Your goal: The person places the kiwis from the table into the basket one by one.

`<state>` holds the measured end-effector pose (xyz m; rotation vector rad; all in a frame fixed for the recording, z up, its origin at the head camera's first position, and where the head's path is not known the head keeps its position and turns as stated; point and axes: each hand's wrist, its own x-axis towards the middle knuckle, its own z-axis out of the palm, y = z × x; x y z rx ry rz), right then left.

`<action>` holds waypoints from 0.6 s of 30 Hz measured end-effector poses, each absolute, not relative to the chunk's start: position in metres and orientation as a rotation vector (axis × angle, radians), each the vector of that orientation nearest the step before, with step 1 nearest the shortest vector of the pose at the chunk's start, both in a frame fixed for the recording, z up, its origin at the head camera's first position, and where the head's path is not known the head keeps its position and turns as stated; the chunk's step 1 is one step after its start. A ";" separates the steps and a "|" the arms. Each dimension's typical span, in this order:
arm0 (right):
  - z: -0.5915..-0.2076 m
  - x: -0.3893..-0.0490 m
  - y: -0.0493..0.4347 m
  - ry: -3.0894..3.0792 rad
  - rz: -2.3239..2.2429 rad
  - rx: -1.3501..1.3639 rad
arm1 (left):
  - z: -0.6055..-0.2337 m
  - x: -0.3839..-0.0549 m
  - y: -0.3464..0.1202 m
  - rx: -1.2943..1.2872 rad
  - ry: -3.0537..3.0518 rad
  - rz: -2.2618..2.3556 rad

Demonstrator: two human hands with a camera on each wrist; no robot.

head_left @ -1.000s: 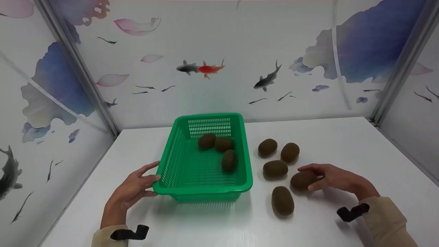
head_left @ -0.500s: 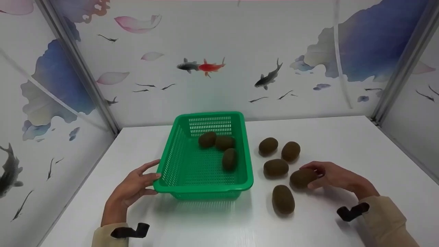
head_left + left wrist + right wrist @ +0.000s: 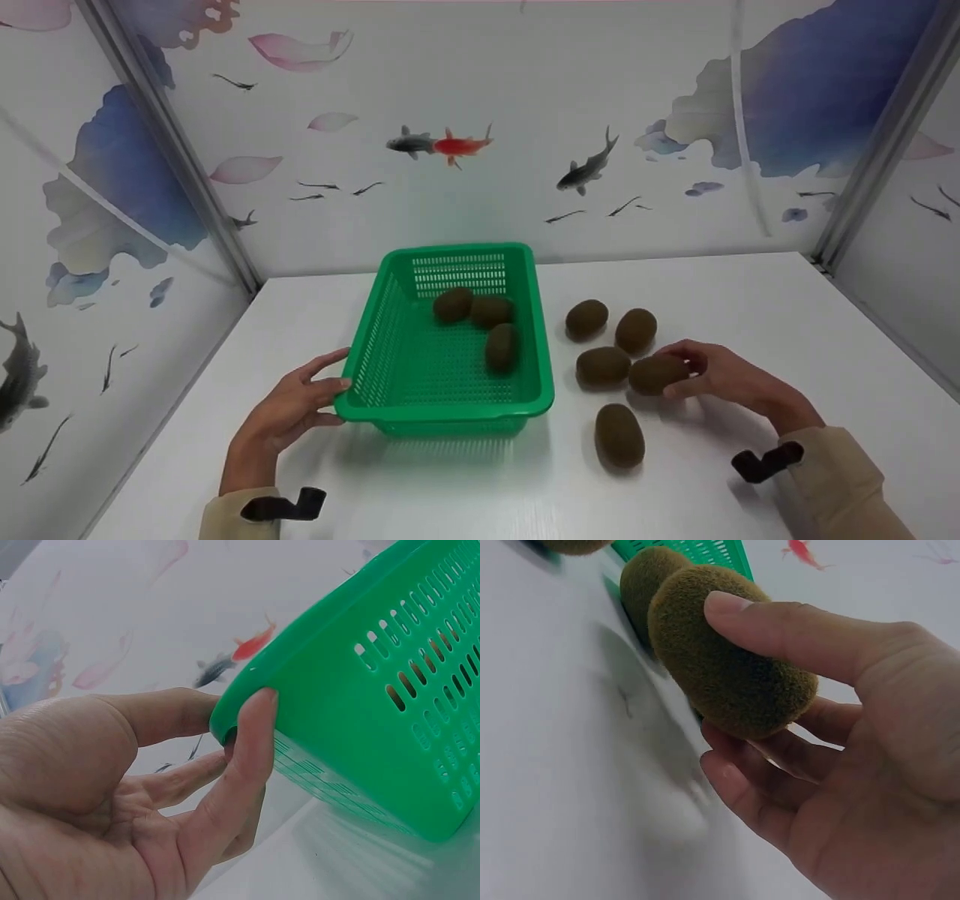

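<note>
My left hand pinches the near left corner of a green plastic basket, thumb on the rim and fingers below it, as the left wrist view shows. Three kiwis lie inside: one kiwi at the back, a second beside it and a third by the right wall. To the right of the basket my right hand grips a brown fuzzy kiwi between thumb and fingers. In the right wrist view its shadow falls on the table beneath it. The held kiwi overlaps the neighbouring kiwi in the head view.
Two more kiwis, one and another, lie farther back on the white table. Nearer the front is a single kiwi. Printed panels with metal corner posts enclose the table at the back and sides.
My right hand has moved the gripped kiwi a little left and away from me, up to the kiwi beside it. The left hand and basket have stayed put.
</note>
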<state>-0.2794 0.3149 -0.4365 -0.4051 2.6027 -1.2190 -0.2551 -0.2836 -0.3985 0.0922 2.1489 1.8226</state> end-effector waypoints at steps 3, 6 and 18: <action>-0.432 -0.278 0.310 2.593 -1.264 -0.366 | -0.398 -0.255 -0.283 0.089 2.151 1.823; -0.428 -0.276 0.307 2.594 -1.304 -0.333 | -0.398 -0.255 -0.283 0.099 2.149 1.822; -0.412 -0.277 0.284 2.657 -1.391 -0.267 | -0.397 -0.255 -0.285 0.097 2.142 1.817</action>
